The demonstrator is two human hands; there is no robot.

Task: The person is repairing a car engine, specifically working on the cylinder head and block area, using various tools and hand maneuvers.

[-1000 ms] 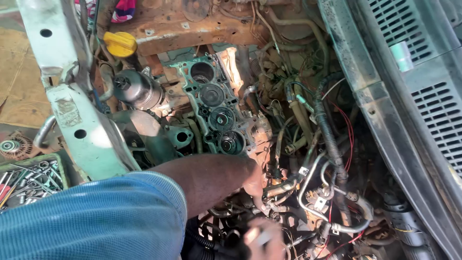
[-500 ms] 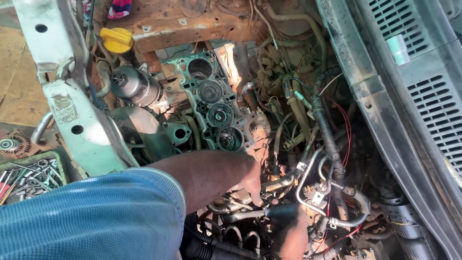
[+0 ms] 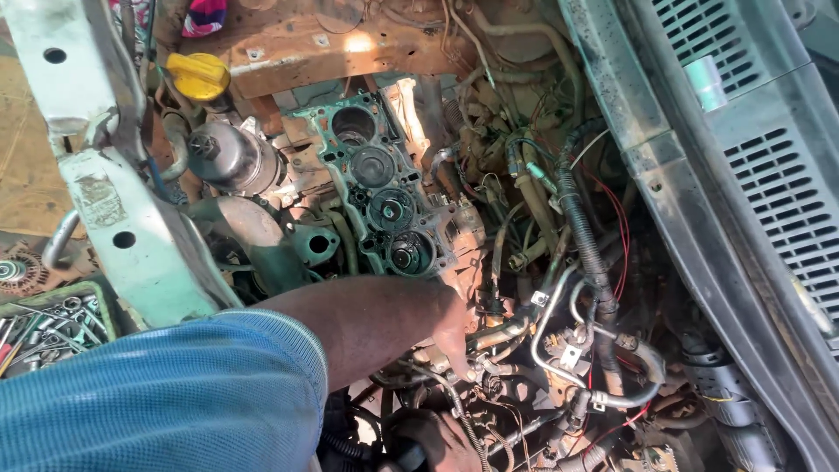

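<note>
While my left hand (image 3: 454, 328) presses flat and spread on hoses just below the open engine block (image 3: 384, 197), my right hand (image 3: 441, 437) digs lower, grip hidden; I judge next needs feeling out a fastener.

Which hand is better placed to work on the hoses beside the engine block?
Probably the left hand: it already rests among the hoses just below the engine block. The right hand sits lower, at the frame's bottom edge.
</note>
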